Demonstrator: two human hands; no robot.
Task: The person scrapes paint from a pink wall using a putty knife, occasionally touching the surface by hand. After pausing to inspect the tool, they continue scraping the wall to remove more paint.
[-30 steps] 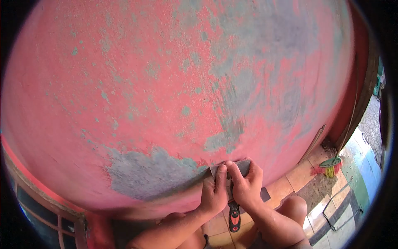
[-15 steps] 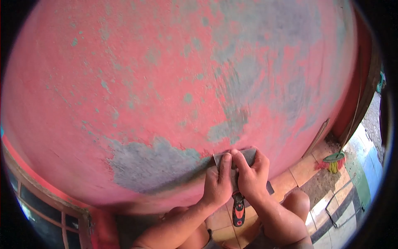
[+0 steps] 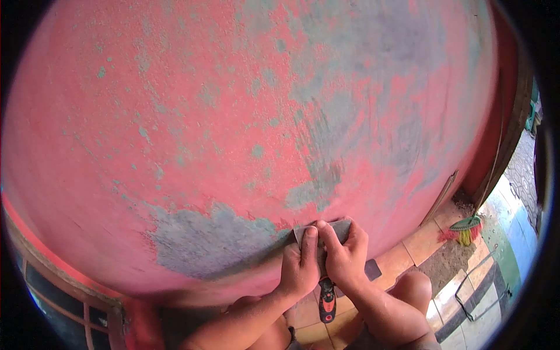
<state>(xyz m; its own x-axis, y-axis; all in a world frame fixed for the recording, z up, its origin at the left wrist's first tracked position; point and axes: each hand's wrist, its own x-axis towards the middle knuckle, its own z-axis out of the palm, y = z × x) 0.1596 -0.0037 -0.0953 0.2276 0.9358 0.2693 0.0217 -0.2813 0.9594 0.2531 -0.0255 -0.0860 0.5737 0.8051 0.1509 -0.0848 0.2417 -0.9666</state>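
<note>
A paint scraper with a wide metal blade (image 3: 337,228) and a black and red handle (image 3: 328,303) is held between my two hands, its handle pointing down towards me. My left hand (image 3: 300,267) grips the left side of the blade, thumb pressed on its face. On the right side, my right hand (image 3: 346,255) is closed round it, thumb also on the blade. The blade's upper edge lies at the low part of a pink wall (image 3: 198,134). Just left of it is a bare grey patch (image 3: 216,242) with ragged paint edges.
A broom (image 3: 465,228) with red and yellow bristles stands at the right, near dirt on the tiled floor (image 3: 402,259). A small dark flat piece (image 3: 372,269) lies by my right wrist. A bent thin rod (image 3: 466,309) is farther right. A paned window (image 3: 55,297) is lower left.
The view has shifted, so wall and hands appear slightly lower and further left. Against the wall, the scraper has barely moved. Both hands keep their grip.
</note>
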